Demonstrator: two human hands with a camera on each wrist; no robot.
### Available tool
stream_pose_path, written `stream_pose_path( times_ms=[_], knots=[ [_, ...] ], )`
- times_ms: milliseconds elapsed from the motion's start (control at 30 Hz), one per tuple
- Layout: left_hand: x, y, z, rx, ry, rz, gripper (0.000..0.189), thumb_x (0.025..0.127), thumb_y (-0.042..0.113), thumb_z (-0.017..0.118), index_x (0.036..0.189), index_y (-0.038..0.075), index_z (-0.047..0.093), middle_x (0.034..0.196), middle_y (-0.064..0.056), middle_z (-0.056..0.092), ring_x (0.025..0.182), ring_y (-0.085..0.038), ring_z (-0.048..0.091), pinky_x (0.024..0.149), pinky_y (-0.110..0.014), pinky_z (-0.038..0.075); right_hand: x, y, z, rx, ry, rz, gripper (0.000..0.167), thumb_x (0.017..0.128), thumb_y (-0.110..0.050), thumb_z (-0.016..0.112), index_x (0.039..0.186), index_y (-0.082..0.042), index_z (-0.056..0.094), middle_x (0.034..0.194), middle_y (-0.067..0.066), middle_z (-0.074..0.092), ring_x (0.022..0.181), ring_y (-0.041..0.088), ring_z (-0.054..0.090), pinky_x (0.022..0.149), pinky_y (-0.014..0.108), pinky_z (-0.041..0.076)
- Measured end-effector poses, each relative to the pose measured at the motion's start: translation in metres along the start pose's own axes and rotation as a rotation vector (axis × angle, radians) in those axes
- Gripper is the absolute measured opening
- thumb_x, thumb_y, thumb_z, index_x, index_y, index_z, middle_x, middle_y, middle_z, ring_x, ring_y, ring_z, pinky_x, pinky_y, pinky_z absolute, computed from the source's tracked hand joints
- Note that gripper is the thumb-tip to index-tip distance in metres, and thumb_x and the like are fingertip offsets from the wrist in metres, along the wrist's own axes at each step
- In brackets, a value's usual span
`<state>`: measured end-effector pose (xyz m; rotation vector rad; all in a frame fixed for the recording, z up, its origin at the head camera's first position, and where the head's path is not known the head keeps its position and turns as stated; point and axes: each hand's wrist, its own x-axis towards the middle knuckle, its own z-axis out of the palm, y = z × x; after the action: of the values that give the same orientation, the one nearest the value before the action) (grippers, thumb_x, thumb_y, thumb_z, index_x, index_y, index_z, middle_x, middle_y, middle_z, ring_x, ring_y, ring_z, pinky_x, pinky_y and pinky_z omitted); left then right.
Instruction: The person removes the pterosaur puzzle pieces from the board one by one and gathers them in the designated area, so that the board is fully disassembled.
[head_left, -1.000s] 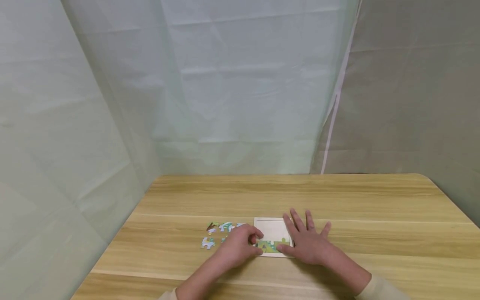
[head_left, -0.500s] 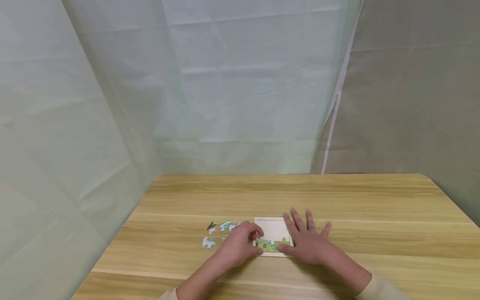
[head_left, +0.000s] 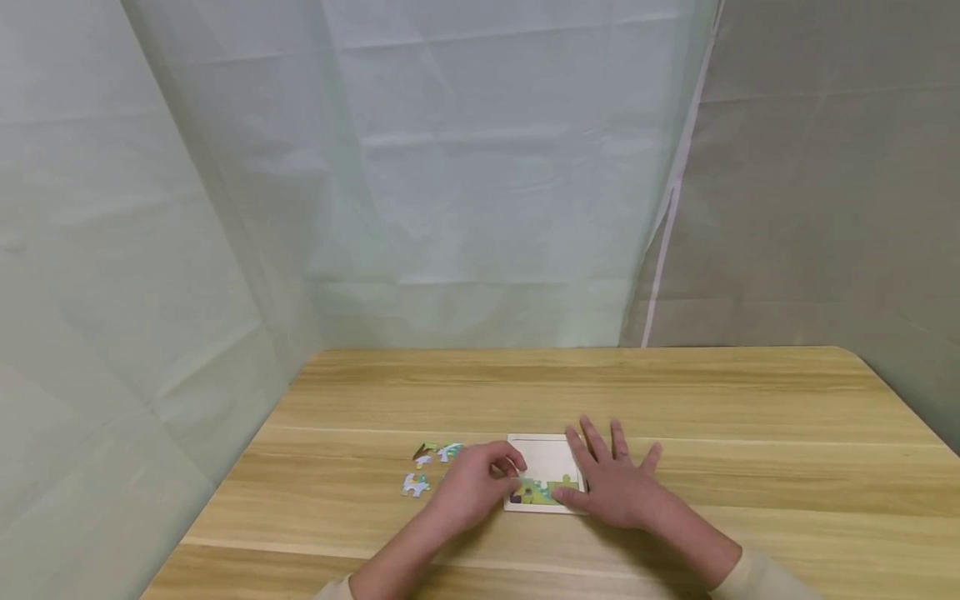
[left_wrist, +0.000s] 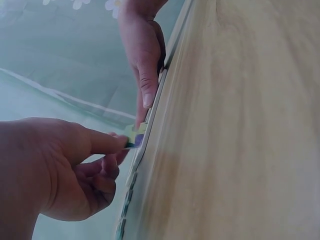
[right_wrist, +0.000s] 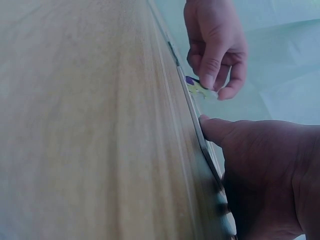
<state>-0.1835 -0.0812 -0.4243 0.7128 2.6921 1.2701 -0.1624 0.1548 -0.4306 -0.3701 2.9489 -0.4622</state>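
Note:
A pale wooden puzzle frame [head_left: 543,457] lies on the table between my hands, with green jigsaw pieces [head_left: 564,492] along its near side. At the near left corner, my left hand [head_left: 472,487] pinches a yellow-green puzzle piece with a purple patch [right_wrist: 196,87] between thumb and fingers. In the right wrist view that piece stands tilted at the frame's edge. My right hand [head_left: 618,487] lies with fingers spread over the frame's right side. Its thumb [right_wrist: 212,129] rests at the near edge, by the pieces.
Several loose puzzle pieces [head_left: 416,485] lie to the left of the frame, some partly hidden behind my left hand. The wooden table [head_left: 750,467] extends on all sides, with pale cloth [head_left: 480,208] hanging behind it.
My left thumb has lifted from the frame's near edge, and a dark purple corner of the puzzle piece now shows. The left hand shifted slightly; my right hand stays in place.

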Motion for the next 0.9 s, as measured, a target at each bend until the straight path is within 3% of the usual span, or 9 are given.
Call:
stream_pose_path(
  times_ms=[267,900],
  knots=[
    [-0.002,-0.001,-0.005,-0.114,0.053,-0.031,0.009,0.09,0.005,0.073,0.096,0.012,0.071,0.085,0.009,0.067,0.079,-0.012,0.059,0.073,-0.027,0.048,0.002,0.002,0.002,-0.003,-0.011,0.002,0.1,0.09,-0.078,0.047,0.162,-0.013,0.021,0.168,0.014,0.01,0.148,0.054,0.002,0.091,0.088,-0.007],
    [-0.024,-0.022,-0.026,-0.069,0.141,-0.054,0.01,0.088,0.007,0.076,0.092,0.015,0.075,0.085,0.009,0.071,0.073,-0.011,0.056,0.068,-0.025,0.046,-0.001,-0.001,-0.002,-0.009,-0.008,-0.01,0.096,0.091,-0.072,0.051,0.161,-0.013,0.022,0.167,0.016,0.012,0.147,0.055,0.004,0.089,0.09,-0.004]
  ],
)
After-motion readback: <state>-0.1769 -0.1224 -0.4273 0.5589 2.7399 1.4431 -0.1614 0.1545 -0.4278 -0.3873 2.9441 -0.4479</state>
